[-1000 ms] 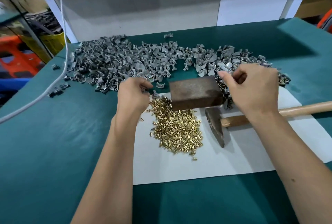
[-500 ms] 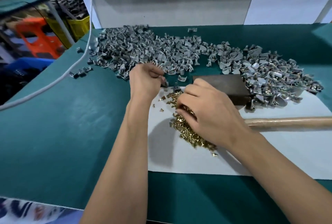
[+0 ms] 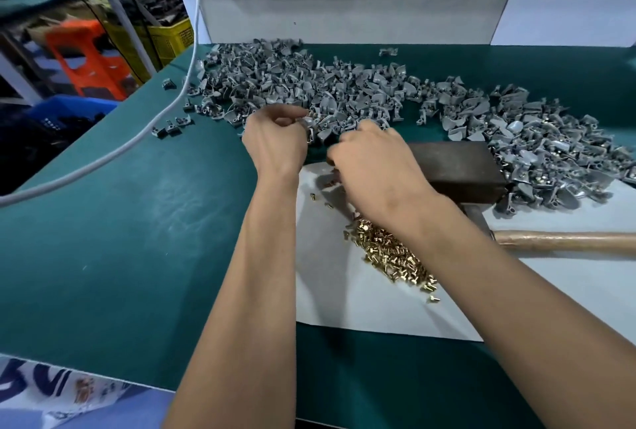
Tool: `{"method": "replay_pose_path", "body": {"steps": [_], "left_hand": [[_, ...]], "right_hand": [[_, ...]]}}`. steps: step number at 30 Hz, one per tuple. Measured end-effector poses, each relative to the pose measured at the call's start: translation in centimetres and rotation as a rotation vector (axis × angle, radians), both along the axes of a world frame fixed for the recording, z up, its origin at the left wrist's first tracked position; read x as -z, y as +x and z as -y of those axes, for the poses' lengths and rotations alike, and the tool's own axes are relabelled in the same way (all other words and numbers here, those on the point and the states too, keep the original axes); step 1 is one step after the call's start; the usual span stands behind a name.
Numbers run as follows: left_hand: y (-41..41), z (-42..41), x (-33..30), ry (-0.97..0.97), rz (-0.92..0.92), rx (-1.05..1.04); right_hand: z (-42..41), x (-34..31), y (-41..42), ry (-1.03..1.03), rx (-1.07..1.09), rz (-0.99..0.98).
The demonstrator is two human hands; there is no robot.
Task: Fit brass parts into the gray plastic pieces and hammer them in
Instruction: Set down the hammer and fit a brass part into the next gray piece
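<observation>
1. Left hand (image 3: 275, 139) pinches a gray plastic piece (image 3: 309, 125) at the pile's edge, presenting it for fitting.
2. Right hand (image 3: 375, 170), fingers curled, hovers above the brass parts (image 3: 395, 256) on the worktop (image 3: 120, 239); I cannot tell whether it holds one.

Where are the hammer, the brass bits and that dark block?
hammer (image 3: 564, 241): head view, on its wooden handle.
brass parts (image 3: 389, 253): head view, middle of the pile.
dark block (image 3: 457, 167): head view, its top face.

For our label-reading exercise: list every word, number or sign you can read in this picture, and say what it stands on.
Printed sheet at the bench's near-left corner: large dark blue letters, cut off and blurred, not readable.
No readable text on the hammer, metal block, yellow crate or orange stool.
</observation>
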State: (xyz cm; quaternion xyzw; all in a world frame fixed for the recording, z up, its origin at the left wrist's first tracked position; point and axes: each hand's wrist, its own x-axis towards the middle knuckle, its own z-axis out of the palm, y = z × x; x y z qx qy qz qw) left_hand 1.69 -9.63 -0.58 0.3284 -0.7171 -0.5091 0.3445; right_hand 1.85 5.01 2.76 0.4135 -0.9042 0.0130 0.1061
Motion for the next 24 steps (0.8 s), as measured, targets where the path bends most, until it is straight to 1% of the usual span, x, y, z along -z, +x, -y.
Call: {"method": "replay_pose_path", "body": {"steps": [4,7,9,13,15,17,20,22,24], "left_hand": [[-0.3,0.1,0.3,0.096,-0.067,0.012],[-0.6,0.3,0.6,0.131,-0.113,-0.022],[-0.8,0.3,0.6,0.205,-0.176,-0.026],[-0.5,-0.6,-0.1,0.367,-0.277,0.069],[-0.2,-1.9,-0.9,0.489,-0.384,0.185],[-0.1,-3.6,-1.8,0.543,-0.435,0.31],[-0.2,-6.9,-2.4,0.51,-0.385,0.497],[-0.1,-9.0,-2.3,0.455,-0.367,0.636],[-0.1,-10.5,-2.0,0.391,-0.362,0.716]], "right_hand": [[1.8,-0.2,-1.0,0.074,0.052,0.037],[2.2,0.2,-1.6,0.055,0.05,0.048],[2.3,0.3,-1.8,0.049,0.051,0.054],[1.4,-0.5,-1.2,0.045,0.0,0.057],[-0.3,-0.9,-1.2,-0.077,-0.002,0.071],[-2.8,-1.1,-1.5,-0.28,0.032,0.145],[-7.6,-1.1,-2.0,-0.561,0.073,0.245],[-10.3,-1.1,-2.2,-0.737,0.097,0.216],[-12.3,-0.8,-2.5,-0.836,0.131,0.165]]}}
